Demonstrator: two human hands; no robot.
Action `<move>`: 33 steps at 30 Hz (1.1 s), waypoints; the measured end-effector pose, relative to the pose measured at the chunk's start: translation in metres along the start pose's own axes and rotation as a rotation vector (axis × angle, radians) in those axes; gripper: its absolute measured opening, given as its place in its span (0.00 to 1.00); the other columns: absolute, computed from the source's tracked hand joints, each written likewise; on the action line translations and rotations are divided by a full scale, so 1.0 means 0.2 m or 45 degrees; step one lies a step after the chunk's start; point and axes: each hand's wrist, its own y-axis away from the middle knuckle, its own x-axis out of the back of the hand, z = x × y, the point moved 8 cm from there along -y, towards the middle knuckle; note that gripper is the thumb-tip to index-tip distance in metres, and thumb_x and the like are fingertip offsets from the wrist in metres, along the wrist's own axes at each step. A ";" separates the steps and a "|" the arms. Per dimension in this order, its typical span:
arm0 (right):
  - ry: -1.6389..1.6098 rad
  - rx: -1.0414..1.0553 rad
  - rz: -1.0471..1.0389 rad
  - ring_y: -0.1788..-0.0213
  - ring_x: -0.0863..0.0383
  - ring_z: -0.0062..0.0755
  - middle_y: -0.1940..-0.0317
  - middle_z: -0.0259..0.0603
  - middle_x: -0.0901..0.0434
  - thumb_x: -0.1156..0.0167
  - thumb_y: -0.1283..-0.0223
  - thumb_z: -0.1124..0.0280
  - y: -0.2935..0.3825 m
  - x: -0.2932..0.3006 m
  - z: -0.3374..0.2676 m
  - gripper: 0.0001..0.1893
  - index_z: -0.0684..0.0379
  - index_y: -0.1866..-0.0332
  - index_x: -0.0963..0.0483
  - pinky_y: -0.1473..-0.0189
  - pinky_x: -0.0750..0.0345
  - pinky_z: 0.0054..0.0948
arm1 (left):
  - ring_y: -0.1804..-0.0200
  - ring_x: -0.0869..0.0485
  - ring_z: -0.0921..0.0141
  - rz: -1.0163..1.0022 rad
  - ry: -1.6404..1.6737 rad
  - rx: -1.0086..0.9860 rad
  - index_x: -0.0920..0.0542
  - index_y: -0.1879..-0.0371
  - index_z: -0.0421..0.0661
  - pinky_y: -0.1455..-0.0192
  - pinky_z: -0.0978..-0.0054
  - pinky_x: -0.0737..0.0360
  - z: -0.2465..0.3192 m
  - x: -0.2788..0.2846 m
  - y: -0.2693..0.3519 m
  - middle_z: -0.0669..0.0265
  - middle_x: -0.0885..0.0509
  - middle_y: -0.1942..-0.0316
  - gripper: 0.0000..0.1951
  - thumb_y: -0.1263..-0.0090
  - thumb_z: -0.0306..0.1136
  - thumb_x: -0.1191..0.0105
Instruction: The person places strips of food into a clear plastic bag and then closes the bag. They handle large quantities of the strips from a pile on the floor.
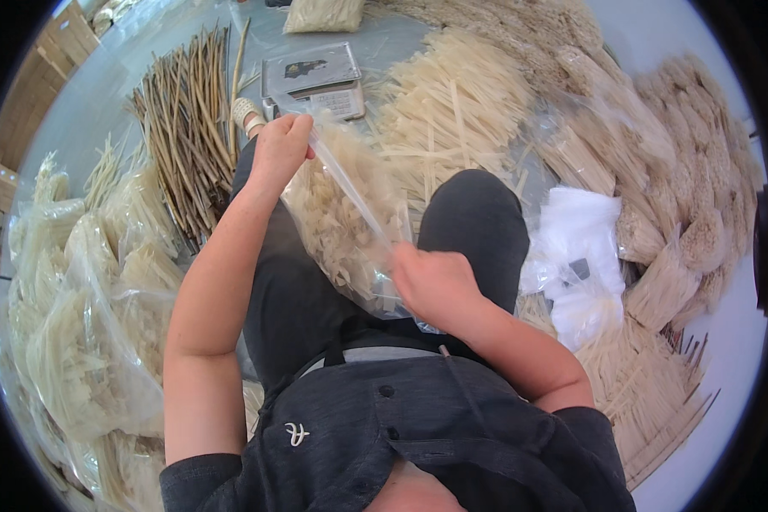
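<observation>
Between my knees stands a clear plastic bag point(352, 240) filled with pale, dry, curled flakes and strips. Its mouth is stretched into a taut, gathered edge that slants from upper left to lower right. At the upper end, my left hand point(284, 146) is closed around the plastic. My right hand point(432, 280) grips the lower end near my right knee, its fingers partly hidden and slightly blurred. Beyond the bag, a heap of pale, flat dried strips point(454, 96) lies on the floor.
A digital scale point(342, 99) with a metal pan sits ahead, beside a bundle of brown sticks point(185, 128). Bagged pale strips point(96, 320) crowd the left. White plastic sheeting or bags point(582, 224) lie at right, near stacked bundles of dried strips point(697, 160).
</observation>
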 end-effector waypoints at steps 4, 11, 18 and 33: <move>-0.102 -0.009 -0.057 0.77 0.20 0.49 0.81 0.45 0.22 0.45 0.39 0.68 0.22 0.01 0.02 0.07 0.60 0.67 0.32 0.75 0.24 0.43 | 0.77 0.23 0.72 -0.002 0.054 0.071 0.19 0.77 0.36 0.71 0.72 0.28 -0.10 -0.02 -0.07 0.64 0.20 0.83 0.20 0.34 0.42 0.53; -0.192 0.030 0.042 0.76 0.20 0.43 0.80 0.41 0.23 0.42 0.42 0.72 0.38 0.10 0.07 0.06 0.58 0.68 0.32 0.74 0.24 0.38 | 0.81 0.24 0.72 0.052 0.088 0.060 0.18 0.80 0.37 0.76 0.73 0.29 -0.08 -0.09 -0.20 0.64 0.20 0.84 0.20 0.37 0.43 0.51; -0.302 0.270 0.064 0.80 0.23 0.40 0.82 0.38 0.26 0.39 0.49 0.75 0.33 0.11 -0.04 0.05 0.56 0.70 0.29 0.76 0.25 0.35 | 0.78 0.25 0.70 0.128 -0.050 0.191 0.19 0.77 0.41 0.75 0.69 0.30 -0.28 0.13 -0.29 0.63 0.23 0.81 0.18 0.36 0.45 0.48; -1.179 -0.300 0.143 0.86 0.42 0.10 0.85 0.24 0.39 0.56 0.23 0.65 -0.14 0.18 0.29 0.17 0.55 0.74 0.33 0.85 0.49 0.16 | 0.64 0.14 0.57 -0.686 -0.190 -0.193 0.41 0.31 0.40 0.59 0.62 0.19 0.14 -0.23 0.81 0.52 0.16 0.69 0.49 0.45 0.58 0.34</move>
